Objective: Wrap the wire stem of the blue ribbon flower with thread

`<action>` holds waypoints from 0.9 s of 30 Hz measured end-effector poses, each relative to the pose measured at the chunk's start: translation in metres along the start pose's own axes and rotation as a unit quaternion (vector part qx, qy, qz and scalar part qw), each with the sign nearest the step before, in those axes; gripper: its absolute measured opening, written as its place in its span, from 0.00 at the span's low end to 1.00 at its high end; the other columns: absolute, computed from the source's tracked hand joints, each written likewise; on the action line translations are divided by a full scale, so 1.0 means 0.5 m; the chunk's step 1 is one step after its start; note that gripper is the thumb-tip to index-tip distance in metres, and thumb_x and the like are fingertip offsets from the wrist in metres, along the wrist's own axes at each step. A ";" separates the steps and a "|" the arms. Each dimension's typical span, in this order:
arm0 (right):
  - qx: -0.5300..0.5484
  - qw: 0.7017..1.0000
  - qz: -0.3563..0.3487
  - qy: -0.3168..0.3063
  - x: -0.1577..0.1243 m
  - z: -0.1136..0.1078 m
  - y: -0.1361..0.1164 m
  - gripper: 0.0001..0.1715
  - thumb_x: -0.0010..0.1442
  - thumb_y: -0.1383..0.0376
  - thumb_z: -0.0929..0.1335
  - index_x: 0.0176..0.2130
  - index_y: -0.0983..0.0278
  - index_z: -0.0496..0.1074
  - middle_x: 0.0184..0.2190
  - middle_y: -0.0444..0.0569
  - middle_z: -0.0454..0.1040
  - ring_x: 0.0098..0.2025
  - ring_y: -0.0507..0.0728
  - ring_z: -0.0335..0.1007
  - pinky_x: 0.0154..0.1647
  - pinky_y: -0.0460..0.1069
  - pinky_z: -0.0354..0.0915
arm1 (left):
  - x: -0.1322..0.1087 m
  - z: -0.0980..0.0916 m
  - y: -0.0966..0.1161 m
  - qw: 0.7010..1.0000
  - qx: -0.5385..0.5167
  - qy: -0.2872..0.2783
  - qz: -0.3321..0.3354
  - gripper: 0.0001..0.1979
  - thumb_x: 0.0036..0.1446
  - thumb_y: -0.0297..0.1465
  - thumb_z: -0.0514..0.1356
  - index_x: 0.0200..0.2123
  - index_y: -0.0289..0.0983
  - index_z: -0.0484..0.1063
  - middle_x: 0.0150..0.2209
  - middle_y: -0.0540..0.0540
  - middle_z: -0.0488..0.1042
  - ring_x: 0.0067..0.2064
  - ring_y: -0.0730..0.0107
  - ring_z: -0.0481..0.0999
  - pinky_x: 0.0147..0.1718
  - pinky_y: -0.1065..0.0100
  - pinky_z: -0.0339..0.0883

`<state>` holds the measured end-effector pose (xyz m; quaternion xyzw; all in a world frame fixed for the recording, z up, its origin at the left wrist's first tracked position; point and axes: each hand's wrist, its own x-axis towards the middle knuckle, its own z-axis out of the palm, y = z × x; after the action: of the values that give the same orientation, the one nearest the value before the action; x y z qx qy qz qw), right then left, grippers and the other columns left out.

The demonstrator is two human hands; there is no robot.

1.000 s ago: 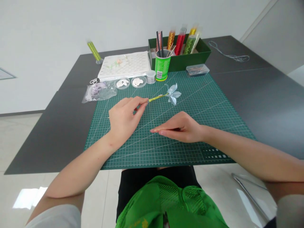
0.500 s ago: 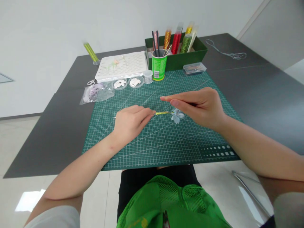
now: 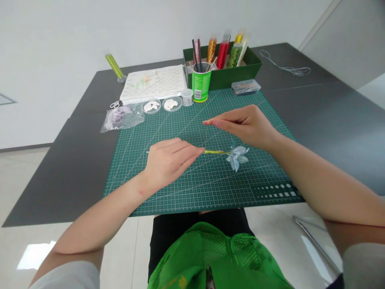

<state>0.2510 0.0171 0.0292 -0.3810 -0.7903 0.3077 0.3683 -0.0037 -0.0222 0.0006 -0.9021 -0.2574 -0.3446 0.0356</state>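
My left hand (image 3: 170, 160) pinches the yellow-green stem of a small pale blue paper flower (image 3: 238, 156), holding it low over the green cutting mat (image 3: 192, 188), bloom pointing right. My right hand (image 3: 243, 126) hovers above and just behind the flower, fingers stretched out towards the left and held together, with nothing visible in it. The flower head sits just below my right wrist.
At the mat's far edge stand a green cup of tools (image 3: 201, 83), a green box with bead tubes (image 3: 225, 68), two small dishes of white petals (image 3: 161, 105), a small jar (image 3: 187, 97), a plastic bag (image 3: 122, 117), scissors (image 3: 114, 105), a white pad (image 3: 155, 83) and a clear case (image 3: 246, 86). A cord (image 3: 285, 68) lies far right.
My left hand brought the flower nearer and to the right, lower over the mat. My right hand rose from the mat, crossed over the flower, and now hovers behind it.
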 end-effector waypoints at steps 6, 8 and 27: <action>0.081 0.993 0.047 -0.074 0.010 0.011 0.032 0.20 0.66 0.51 0.71 0.44 0.64 0.85 0.16 0.38 0.60 0.21 0.48 0.48 0.23 0.48 0.47 | 0.002 -0.005 0.002 0.999 -0.008 0.036 0.003 0.04 0.68 0.30 0.64 0.43 0.38 0.80 0.36 0.52 0.85 0.34 0.74 0.81 0.33 0.71 0.69; 0.120 0.985 0.067 -0.105 0.012 0.021 0.044 0.23 0.65 0.49 0.71 0.42 0.65 0.85 0.16 0.38 0.59 0.21 0.48 0.48 0.23 0.48 0.47 | 0.003 -0.008 0.003 0.998 -0.004 0.054 -0.009 0.04 0.68 0.30 0.64 0.43 0.38 0.80 0.35 0.51 0.84 0.34 0.75 0.81 0.34 0.71 0.69; -0.094 0.960 0.145 0.220 0.039 0.016 0.158 0.11 0.65 0.56 0.67 0.41 0.61 0.73 0.45 0.55 0.73 0.51 0.63 0.66 0.57 0.61 0.63 | 0.016 -0.015 0.005 0.982 -0.053 0.097 -0.150 0.08 0.68 0.30 0.64 0.45 0.41 0.84 0.32 0.52 0.82 0.32 0.75 0.78 0.35 0.71 0.69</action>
<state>0.2658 0.0729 -0.0290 -0.5829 -0.6512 0.1905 0.4470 -0.0020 -0.0227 0.0118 -0.8159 -0.3665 -0.4454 -0.0398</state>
